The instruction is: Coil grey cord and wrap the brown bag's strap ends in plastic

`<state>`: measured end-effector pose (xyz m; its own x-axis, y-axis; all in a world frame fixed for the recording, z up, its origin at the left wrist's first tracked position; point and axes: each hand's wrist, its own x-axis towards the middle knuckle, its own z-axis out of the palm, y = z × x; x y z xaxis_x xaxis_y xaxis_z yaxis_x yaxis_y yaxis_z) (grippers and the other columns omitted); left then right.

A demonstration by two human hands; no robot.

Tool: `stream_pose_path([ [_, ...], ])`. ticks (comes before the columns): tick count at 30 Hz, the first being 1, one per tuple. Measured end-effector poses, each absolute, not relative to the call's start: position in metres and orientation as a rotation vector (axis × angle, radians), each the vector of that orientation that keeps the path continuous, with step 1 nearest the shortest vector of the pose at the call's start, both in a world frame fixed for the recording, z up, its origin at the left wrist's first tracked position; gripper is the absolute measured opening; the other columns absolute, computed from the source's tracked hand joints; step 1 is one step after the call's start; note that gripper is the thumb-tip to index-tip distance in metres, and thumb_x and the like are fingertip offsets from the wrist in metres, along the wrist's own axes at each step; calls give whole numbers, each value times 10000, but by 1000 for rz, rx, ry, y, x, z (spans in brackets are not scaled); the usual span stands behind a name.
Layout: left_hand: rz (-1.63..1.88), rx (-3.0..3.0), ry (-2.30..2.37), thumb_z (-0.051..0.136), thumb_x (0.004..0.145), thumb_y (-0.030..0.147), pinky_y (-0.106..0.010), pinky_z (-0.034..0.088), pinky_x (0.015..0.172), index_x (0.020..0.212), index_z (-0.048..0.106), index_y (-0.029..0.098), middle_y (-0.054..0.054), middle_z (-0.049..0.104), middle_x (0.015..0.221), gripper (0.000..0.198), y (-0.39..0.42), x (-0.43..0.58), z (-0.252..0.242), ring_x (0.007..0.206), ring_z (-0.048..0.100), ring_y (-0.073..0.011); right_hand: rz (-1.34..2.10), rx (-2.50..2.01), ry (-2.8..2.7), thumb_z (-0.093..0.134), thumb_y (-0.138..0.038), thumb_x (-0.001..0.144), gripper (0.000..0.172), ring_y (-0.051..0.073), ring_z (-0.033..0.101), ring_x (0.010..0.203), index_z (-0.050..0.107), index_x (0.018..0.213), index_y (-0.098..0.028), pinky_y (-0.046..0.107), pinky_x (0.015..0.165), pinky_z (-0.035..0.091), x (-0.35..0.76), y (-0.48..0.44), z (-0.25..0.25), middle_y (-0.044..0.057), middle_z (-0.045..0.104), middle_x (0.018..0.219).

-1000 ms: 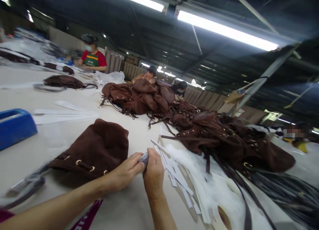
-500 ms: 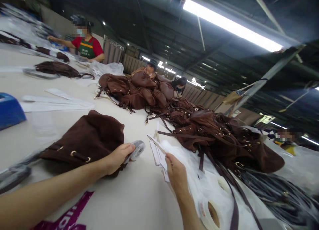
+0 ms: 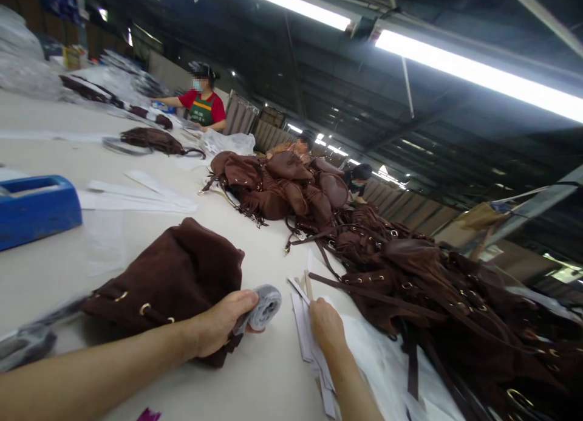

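My left hand (image 3: 225,324) is closed around a rolled strap wrapped in clear plastic (image 3: 265,307), its coiled end facing right. Just behind that hand a dark brown drawstring bag (image 3: 182,269) with gold eyelets lies on the pale table (image 3: 255,384). On the right, my right hand (image 3: 327,327) is closed at the end of a thin whitish strip (image 3: 298,291), low over the table. Several loose white strips (image 3: 301,330) lie under and beside it. Its fingertips are mostly hidden by the back of the hand.
A large heap of brown bags (image 3: 291,187) runs from the table's middle to the right. A blue tape dispenser (image 3: 40,211) stands at left, near white paper strips (image 3: 136,196). White plastic sheeting (image 3: 387,366) lies right. A person in a green apron (image 3: 200,110) works across the table.
The view has turned left, bringing more of the blue dispenser into sight. My left hand has tilted the rolled strap so its coil shows. My right hand has moved lower over the strips.
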<state>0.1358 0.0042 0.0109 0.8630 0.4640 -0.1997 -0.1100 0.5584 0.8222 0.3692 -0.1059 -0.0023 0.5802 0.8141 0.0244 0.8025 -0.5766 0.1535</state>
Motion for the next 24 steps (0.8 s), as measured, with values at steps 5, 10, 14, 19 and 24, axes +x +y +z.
stream_pose_path([
  [5, 337, 915, 410, 748, 545, 640, -223, 391, 640, 786, 582, 138, -18, 607, 718, 581, 5, 136, 11, 664, 519, -120, 74, 2681, 1415, 512, -276, 887, 187, 209, 640, 854, 668, 828, -192, 271, 660, 399, 385, -100, 13, 73, 672, 882],
  [10, 348, 891, 386, 738, 581, 624, -212, 348, 603, 815, 583, 145, -13, 602, 726, 555, 6, 136, 6, 648, 501, -112, 109, 2754, 1466, 509, -283, 884, 166, 206, 628, 884, 648, 851, -198, 274, 682, 389, 390, -80, 7, 71, 663, 920],
  [14, 352, 895, 381, 727, 585, 634, -206, 325, 562, 792, 590, 139, -6, 579, 679, 553, 6, 138, 3, 599, 481, -101, 118, 2857, 1478, 437, -194, 882, 223, 212, 621, 859, 644, 801, -187, 281, 675, 381, 390, -75, -4, 94, 658, 915],
  [19, 344, 888, 351, 749, 579, 606, -209, 368, 583, 803, 602, 134, -15, 586, 705, 543, 5, 136, 6, 622, 510, -106, 3, 3123, 1506, 414, -277, 833, 292, 185, 594, 698, 594, 612, -213, 251, 593, 375, 400, -85, 1, 9, 626, 651],
  [24, 381, 843, 291, 761, 590, 584, -255, 456, 690, 807, 621, 124, -39, 605, 774, 528, 7, 135, 6, 679, 536, -124, -41, 3418, 1617, 444, -426, 788, 322, 191, 563, 657, 586, 599, -208, 259, 587, 393, 390, -96, 19, -8, 579, 572],
])
